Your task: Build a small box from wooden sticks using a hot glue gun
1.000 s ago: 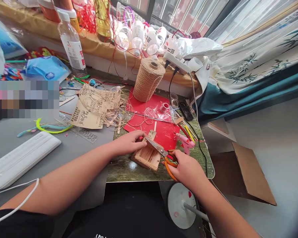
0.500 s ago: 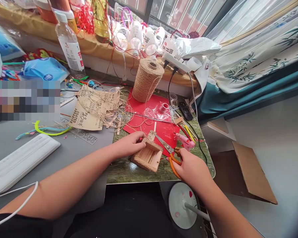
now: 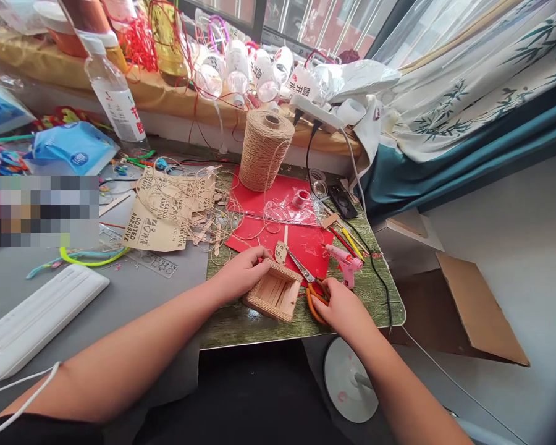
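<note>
My left hand (image 3: 246,272) is closed on the rim of a small wooden box (image 3: 278,295), its sides wound with twine. The box is tilted with its hollow side towards me, over the table's front edge. In my right hand (image 3: 341,304) are scissors (image 3: 314,295) with orange handles, my fingers around the grips. Their blades point up and left, just behind the box's right corner. A small piece of printed brown sandpaper (image 3: 280,251) lies by the blade tips. Behind stands a large spool of twine (image 3: 265,151) on red sheets (image 3: 315,250).
A pink glue gun (image 3: 346,264) and pencils (image 3: 347,241) lie right of the scissors. Sandpaper sheets (image 3: 141,225) under tangled twine are on the left. A water bottle (image 3: 115,102) and a white power strip (image 3: 317,114) are further back. An open cardboard box (image 3: 479,309) stands at right.
The scissors and my right hand have moved slightly left, closer to the box, and the handles look nearer together. My left hand keeps its hold on the box. The view has shifted a little.
</note>
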`<act>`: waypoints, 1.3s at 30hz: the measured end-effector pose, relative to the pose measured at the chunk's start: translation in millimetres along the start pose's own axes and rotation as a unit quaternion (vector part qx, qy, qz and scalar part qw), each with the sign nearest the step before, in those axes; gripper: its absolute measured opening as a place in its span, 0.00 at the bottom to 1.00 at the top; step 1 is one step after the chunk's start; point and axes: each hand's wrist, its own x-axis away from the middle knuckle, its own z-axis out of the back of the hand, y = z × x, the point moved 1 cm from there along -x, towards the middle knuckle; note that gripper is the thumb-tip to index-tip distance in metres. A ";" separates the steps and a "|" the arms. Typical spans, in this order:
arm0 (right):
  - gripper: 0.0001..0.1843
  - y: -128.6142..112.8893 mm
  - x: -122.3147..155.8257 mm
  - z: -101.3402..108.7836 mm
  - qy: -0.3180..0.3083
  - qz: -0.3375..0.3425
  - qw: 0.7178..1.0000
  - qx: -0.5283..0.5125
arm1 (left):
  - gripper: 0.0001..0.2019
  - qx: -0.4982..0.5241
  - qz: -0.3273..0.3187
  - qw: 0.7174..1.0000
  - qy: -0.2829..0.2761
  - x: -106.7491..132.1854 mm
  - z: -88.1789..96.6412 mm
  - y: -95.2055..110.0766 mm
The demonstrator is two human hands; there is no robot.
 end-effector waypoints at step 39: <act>0.21 85.1 -34.1 -11.4 0.237 -0.032 0.959 -0.148 | 0.14 -0.069 -0.075 0.995 -0.015 -0.2 -1.0 4.2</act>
